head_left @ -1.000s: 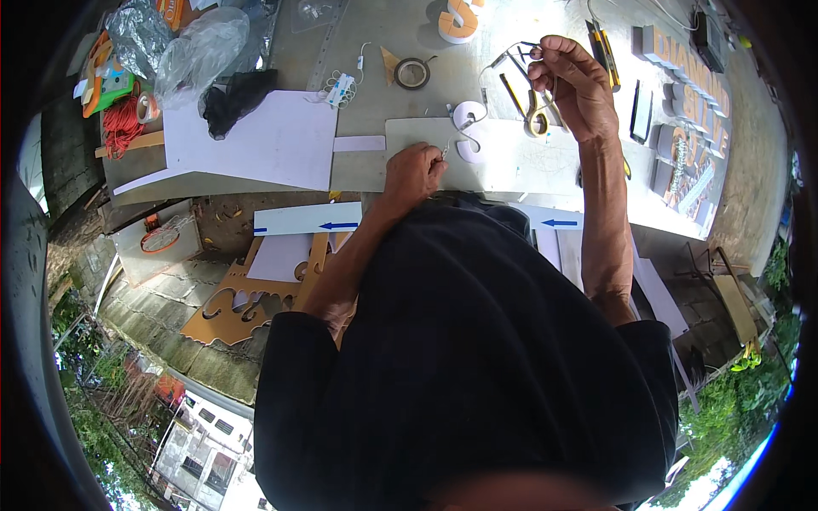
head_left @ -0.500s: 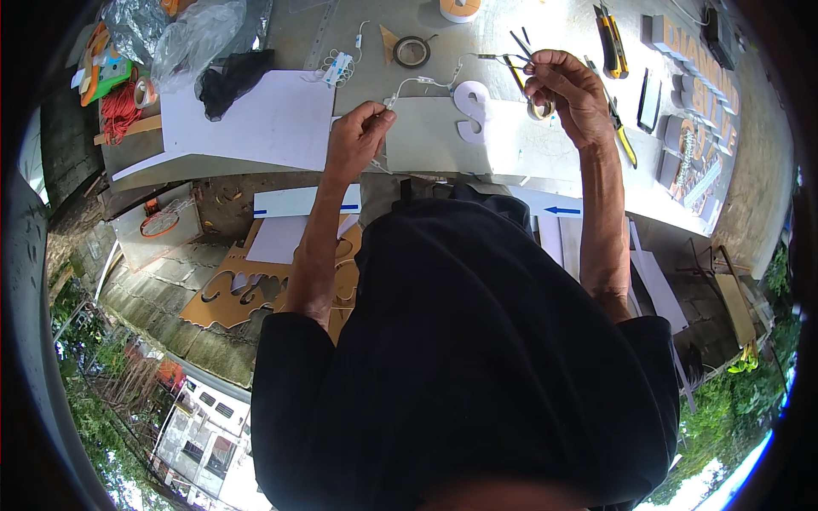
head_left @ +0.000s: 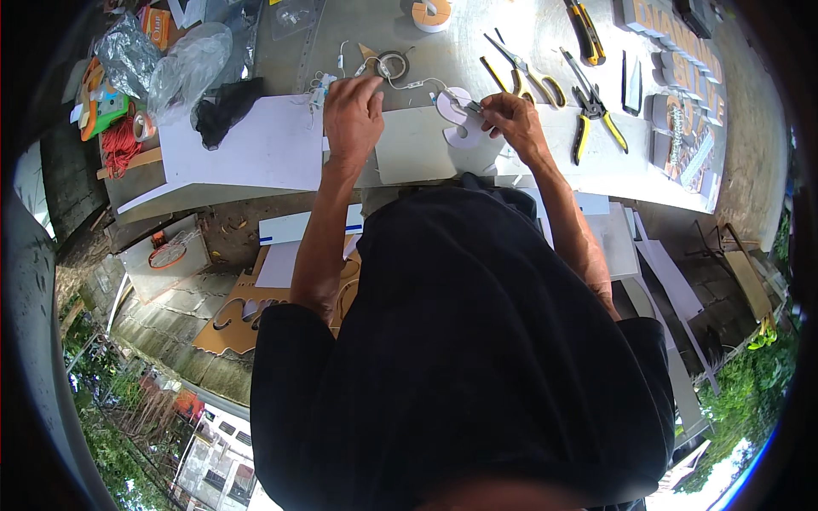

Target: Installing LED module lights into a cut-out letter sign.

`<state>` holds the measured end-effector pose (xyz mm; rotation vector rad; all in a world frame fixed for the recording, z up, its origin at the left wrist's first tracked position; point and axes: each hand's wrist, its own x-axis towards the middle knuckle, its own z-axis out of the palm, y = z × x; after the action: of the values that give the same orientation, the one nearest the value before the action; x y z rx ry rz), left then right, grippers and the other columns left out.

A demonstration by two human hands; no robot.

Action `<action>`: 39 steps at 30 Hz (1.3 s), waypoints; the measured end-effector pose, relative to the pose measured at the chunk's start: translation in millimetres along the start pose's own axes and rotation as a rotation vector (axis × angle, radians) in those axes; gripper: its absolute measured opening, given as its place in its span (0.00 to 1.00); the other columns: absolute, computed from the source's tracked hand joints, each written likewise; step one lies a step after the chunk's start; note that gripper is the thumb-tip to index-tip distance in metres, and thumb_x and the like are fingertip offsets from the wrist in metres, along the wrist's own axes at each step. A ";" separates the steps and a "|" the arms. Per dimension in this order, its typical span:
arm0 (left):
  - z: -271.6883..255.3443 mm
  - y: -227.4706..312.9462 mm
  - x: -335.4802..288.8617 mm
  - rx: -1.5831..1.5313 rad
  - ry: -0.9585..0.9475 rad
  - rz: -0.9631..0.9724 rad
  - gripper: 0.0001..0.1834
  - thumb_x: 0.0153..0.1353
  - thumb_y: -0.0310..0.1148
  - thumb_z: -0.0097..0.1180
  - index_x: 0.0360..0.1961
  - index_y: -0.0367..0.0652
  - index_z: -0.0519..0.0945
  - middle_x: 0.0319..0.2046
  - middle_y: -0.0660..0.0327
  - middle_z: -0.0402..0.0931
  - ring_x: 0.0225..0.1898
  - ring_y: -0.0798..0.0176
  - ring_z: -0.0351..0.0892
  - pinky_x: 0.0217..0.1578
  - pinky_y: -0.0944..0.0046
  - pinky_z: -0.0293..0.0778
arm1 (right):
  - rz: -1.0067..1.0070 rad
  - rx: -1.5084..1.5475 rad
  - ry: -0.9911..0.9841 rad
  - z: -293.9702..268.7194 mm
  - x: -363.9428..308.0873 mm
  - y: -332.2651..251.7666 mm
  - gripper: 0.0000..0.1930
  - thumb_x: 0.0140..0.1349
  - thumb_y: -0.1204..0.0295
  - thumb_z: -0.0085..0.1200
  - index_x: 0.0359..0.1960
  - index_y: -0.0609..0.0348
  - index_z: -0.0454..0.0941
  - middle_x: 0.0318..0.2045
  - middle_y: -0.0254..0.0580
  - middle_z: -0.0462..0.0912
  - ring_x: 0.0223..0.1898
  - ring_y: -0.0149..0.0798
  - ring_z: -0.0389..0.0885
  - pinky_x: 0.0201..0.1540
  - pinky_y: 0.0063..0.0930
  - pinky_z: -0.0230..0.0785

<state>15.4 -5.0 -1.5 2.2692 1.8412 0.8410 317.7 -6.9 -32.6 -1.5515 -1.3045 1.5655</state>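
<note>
My left hand is over the table, back upward and fingers curled down, beside a small bundle of white LED modules. A thin wire with white LED modules runs from near its fingertips, past a roll of dark tape, toward my right hand. Its fingertips are partly hidden. My right hand is closed in a pinch on a small thin grey piece, too small to name. That piece lies over the upper right of a white letter S, which rests flat on a grey-white sheet.
Scissors, yellow-black pliers, a utility knife and a phone lie to the right. Raised letters stand far right. A white sheet, plastic bags and red cord occupy the left.
My right hand has moved left and nearer, from above the scissors to the letter S, uncovering the scissors and pliers. My left hand has turned its back up. The wire has slackened.
</note>
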 end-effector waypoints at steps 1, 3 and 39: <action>11.2 12.7 -10.8 -0.152 -0.114 -0.040 0.19 0.55 0.27 0.70 0.50 0.42 0.84 0.47 0.57 0.84 0.47 0.51 0.83 0.51 0.55 0.78 | 0.020 0.029 0.005 4.0 -1.9 0.3 0.08 0.66 0.79 0.59 0.45 0.67 0.82 0.32 0.41 0.88 0.30 0.31 0.87 0.32 0.25 0.79; 32.8 37.4 -20.1 -0.300 -0.208 -0.071 0.17 0.55 0.28 0.69 0.47 0.40 0.84 0.46 0.53 0.82 0.48 0.49 0.82 0.51 0.55 0.77 | 0.020 0.049 0.037 12.3 -5.4 2.3 0.08 0.66 0.78 0.60 0.46 0.67 0.81 0.30 0.42 0.87 0.30 0.31 0.86 0.32 0.25 0.78; 90.8 38.1 31.5 -0.304 -0.309 0.403 0.11 0.57 0.25 0.65 0.41 0.46 0.90 0.35 0.64 0.85 0.39 0.57 0.80 0.42 0.60 0.79 | 0.048 -0.259 0.189 -9.9 -23.2 0.0 0.10 0.62 0.71 0.61 0.43 0.60 0.87 0.30 0.38 0.88 0.29 0.30 0.85 0.35 0.28 0.78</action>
<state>95.3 37.7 -51.3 2.4290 1.0672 0.7034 331.0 -25.5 -21.9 -1.8517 -1.4144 1.2792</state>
